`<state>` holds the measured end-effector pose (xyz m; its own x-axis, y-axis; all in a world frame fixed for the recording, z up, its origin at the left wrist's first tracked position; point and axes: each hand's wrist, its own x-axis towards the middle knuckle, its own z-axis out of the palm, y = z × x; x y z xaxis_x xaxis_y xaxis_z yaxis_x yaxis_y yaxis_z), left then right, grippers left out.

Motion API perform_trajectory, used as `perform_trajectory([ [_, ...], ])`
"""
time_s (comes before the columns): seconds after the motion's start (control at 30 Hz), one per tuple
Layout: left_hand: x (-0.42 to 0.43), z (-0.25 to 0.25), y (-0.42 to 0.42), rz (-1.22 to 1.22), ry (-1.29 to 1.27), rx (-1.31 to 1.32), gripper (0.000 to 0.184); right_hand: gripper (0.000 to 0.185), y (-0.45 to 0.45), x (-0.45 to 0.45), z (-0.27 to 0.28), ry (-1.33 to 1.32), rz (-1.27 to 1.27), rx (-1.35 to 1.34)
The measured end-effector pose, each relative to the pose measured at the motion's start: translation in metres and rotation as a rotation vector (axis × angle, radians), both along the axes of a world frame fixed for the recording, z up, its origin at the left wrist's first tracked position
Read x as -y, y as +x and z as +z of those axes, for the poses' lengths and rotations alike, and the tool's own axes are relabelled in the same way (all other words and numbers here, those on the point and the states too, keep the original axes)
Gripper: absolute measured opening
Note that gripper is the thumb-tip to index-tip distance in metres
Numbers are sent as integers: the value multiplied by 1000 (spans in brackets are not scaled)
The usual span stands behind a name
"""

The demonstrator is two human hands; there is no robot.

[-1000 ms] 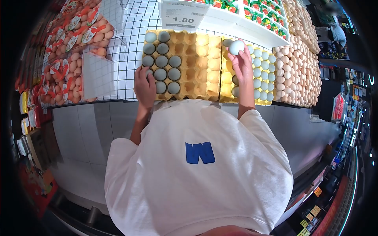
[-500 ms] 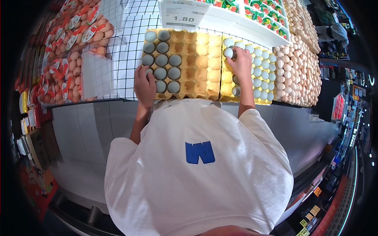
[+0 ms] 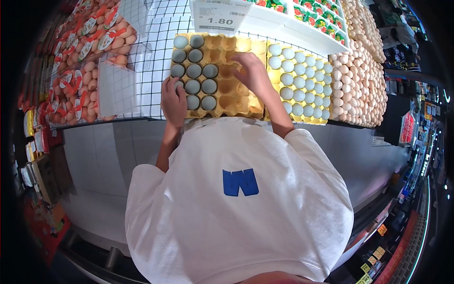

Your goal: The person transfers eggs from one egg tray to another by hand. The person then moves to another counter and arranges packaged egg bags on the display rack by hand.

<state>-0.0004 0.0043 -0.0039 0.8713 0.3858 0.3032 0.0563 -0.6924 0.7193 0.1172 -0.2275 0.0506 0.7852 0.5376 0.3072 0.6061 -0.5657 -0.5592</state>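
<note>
Pale blue-green eggs fill the left columns of a yellow tray (image 3: 249,102); its right cups hold none. My left hand (image 3: 174,100) rests at the tray's left edge, fingers apart over an egg (image 3: 178,85) that it partly covers. Over the right half of the same tray hovers my right hand (image 3: 250,72), fingers spread and nothing in them. Beside it on the right lies a second yellow tray (image 3: 274,90) with many pale blue-green eggs (image 3: 298,82) in rows.
Brown eggs in red-labelled packs (image 3: 85,85) lie at the left. Behind the trays stand a price sign (image 3: 220,16) and a white box (image 3: 307,28) of green-and-red wrapped items. A large pile of brown eggs (image 3: 354,90) is at the right.
My right hand set down the egg it held in the second tray, let go and moved left over the first tray. My left hand has stayed in place.
</note>
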Motion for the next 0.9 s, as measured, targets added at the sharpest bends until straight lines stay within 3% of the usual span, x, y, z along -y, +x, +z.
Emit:
perform_trajectory([
  [0.13, -1, 4, 0, 3, -14, -10, 28, 38, -2, -38, -21, -9, 184, 91],
  [0.2, 1, 7, -1, 1, -26, -8, 28, 41, 1, -44, -20, -183, 286, 91],
  [0.53, 1, 7, 0, 12, -14, -21, 28, 36, 18, -44, -22, -187, 383, 60],
  [0.63, 1, 13, 0, 2, -48, -5, 26, 36, 21, -39, -16, -138, 304, -88],
  [0.7, 1, 10, -1, 10, -36, -14, 26, 33, 15, -32, -6, 163, 57, -432],
  [0.73, 1, 9, -1, 12, -23, -24, 27, 33, 16, -25, -10, 160, 53, -432],
  [0.8, 1, 9, -1, 5, -27, -21, 27, 31, 18, -12, -20, 825, 48, -884],
  [0.9, 1, 5, -1, 8, -11, -29, 27, 30, 17, 12, -22, 1038, 21, -1030],
])
